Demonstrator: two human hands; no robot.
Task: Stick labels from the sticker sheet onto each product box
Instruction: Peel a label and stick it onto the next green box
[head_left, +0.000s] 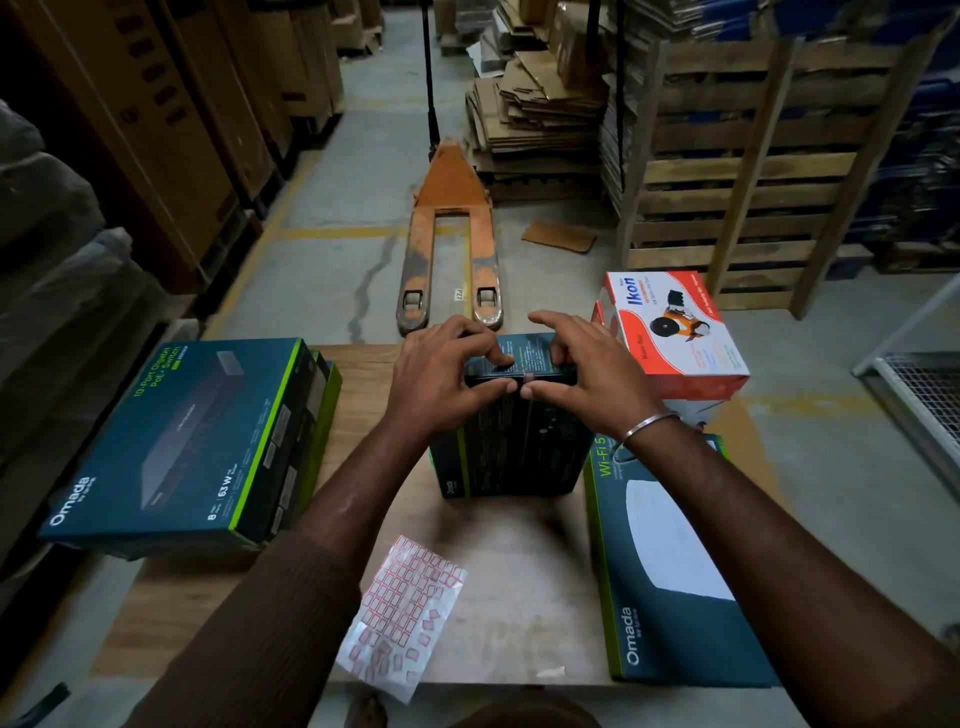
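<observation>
At the centre of the frame a dark teal product box (511, 447) with green edging stands upright on the wooden tabletop (514, 561). The left hand (441, 371) and right hand (587, 364) both grip its top edge, thumbs meeting on the near face. The sticker sheet (402, 613), rows of small red-bordered labels, lies lower centre, curled.
</observation>
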